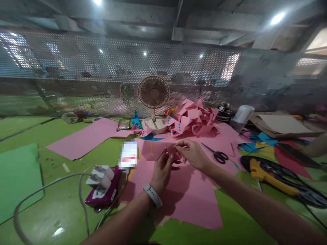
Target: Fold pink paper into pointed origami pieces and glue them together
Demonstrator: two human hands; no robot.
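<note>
Green tabletop (68, 217): one fan (153, 92), one phone (128, 155), one pair of scissors (220, 156). Over pink sheets (196, 207), the left hand (162, 167) grasps one folded paper (146, 150); the right hand (192, 152) touches it, its grip impossible to tell.

Folded pink paper (145, 151), yellow-dotted, held up, partly hidden

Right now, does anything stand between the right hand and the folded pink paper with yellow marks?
Nothing visible does: the right hand is at the right end of the folded pink paper; the scissors lie farther right.
</note>
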